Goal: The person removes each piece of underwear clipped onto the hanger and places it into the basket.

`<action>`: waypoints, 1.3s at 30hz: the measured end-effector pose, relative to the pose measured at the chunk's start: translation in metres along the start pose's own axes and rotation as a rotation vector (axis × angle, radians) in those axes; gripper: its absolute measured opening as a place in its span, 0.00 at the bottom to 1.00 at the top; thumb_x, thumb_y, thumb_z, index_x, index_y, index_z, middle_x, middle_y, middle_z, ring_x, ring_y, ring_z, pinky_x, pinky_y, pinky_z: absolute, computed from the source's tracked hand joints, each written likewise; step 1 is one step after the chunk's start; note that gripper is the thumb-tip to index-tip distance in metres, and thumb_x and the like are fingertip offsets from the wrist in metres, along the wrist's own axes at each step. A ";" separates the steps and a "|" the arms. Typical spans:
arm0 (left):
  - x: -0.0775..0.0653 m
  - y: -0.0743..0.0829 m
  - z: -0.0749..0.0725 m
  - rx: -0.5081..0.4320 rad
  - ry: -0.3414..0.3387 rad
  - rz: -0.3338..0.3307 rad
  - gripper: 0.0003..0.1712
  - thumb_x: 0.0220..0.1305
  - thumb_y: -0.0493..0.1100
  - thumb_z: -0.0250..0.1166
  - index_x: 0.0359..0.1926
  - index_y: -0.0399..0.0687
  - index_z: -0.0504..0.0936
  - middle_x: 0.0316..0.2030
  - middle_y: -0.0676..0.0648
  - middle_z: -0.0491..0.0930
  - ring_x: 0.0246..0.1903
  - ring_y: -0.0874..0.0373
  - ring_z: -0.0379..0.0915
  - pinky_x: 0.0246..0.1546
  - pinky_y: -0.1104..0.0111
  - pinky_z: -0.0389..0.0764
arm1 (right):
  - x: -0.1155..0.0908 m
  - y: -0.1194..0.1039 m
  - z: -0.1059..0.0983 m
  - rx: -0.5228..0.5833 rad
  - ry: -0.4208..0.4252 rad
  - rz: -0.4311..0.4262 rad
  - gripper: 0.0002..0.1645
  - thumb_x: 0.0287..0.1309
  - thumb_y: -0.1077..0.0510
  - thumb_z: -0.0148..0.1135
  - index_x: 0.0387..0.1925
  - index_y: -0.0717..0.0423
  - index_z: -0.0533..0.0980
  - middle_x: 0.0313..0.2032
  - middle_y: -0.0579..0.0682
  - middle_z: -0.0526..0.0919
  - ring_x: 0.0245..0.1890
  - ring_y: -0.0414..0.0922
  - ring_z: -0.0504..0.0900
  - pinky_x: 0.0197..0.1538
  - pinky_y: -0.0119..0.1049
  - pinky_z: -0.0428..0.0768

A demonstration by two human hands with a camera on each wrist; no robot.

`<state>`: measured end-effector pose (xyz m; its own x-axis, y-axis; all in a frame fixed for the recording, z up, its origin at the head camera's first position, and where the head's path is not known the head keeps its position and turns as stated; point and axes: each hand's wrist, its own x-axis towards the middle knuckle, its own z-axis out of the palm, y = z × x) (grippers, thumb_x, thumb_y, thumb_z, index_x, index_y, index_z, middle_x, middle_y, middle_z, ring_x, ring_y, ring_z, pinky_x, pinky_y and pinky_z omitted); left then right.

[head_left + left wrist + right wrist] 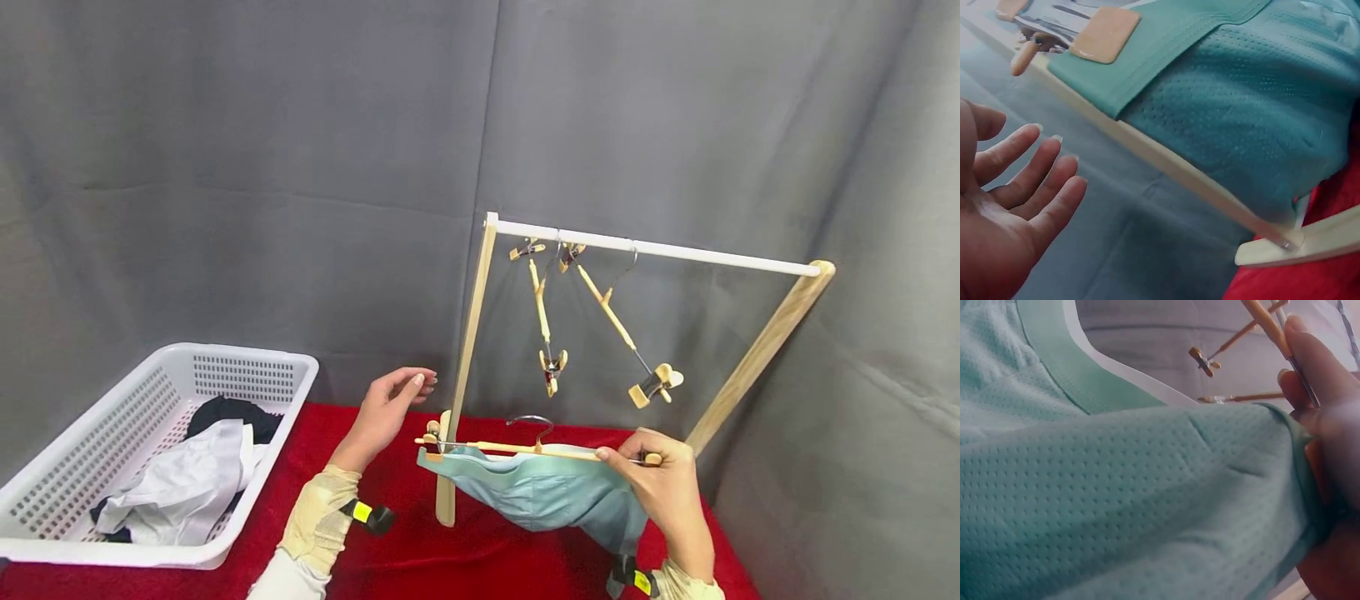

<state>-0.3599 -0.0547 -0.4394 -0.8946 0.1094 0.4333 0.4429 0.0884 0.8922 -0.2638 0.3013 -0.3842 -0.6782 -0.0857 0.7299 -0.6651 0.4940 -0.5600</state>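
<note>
My right hand [666, 483] grips the right end of a wooden clip hanger [517, 448], its thumb lying along the bar. Mint-green underpants [534, 498] with a wide waistband and dotted, perforated fabric hang from it. At the left end a wooden clip [1107, 34] bites the waistband; the right-hand clip is mostly covered by my fingers. The metal hook of the hanger points up, apart from the rail. My left hand [384, 412] is held in the air left of the hanger, fingers loosely bent with nothing in them, also visible in the left wrist view [1016, 206].
Behind the hanger stands a rack with a white rail [720, 257] and wooden legs. Two bare clip hangers [542, 308] hang tilted from the rail. On the left, a white plastic basket [300, 367] contains white and dark garments [180, 475]. Red cloth [405, 558] covers the table; grey curtain hangs behind.
</note>
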 end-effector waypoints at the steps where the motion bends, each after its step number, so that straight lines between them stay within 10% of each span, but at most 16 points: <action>1: -0.003 0.002 -0.004 -0.001 0.001 0.014 0.17 0.79 0.39 0.53 0.57 0.34 0.80 0.53 0.32 0.82 0.53 0.41 0.81 0.56 0.59 0.82 | 0.001 -0.001 0.001 0.006 -0.005 -0.001 0.21 0.43 0.77 0.76 0.14 0.53 0.76 0.14 0.46 0.73 0.18 0.30 0.66 0.19 0.30 0.65; 13: -0.063 0.031 -0.040 0.068 -0.145 0.043 0.20 0.81 0.42 0.47 0.59 0.37 0.80 0.51 0.40 0.84 0.46 0.62 0.81 0.51 0.70 0.81 | 0.000 0.016 0.027 0.049 0.023 -0.090 0.24 0.37 0.79 0.77 0.14 0.49 0.76 0.14 0.42 0.72 0.19 0.26 0.66 0.19 0.29 0.64; 26: -0.084 0.062 -0.053 0.051 -0.046 0.182 0.13 0.75 0.33 0.54 0.53 0.33 0.82 0.43 0.52 0.87 0.42 0.62 0.83 0.47 0.72 0.81 | -0.001 0.004 0.056 0.158 0.074 -0.129 0.23 0.39 0.78 0.77 0.16 0.50 0.77 0.16 0.45 0.73 0.20 0.30 0.67 0.20 0.30 0.66; 39: -0.082 0.053 -0.063 0.071 -0.176 0.134 0.13 0.75 0.35 0.54 0.52 0.38 0.83 0.44 0.47 0.86 0.44 0.57 0.84 0.46 0.69 0.82 | 0.001 0.000 0.068 0.167 0.063 -0.047 0.22 0.43 0.74 0.78 0.16 0.50 0.75 0.14 0.45 0.67 0.17 0.29 0.60 0.17 0.29 0.61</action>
<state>-0.2662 -0.1213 -0.4195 -0.8059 0.2955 0.5131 0.5660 0.1298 0.8141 -0.2855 0.2422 -0.4103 -0.6279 -0.0488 0.7768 -0.7419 0.3394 -0.5783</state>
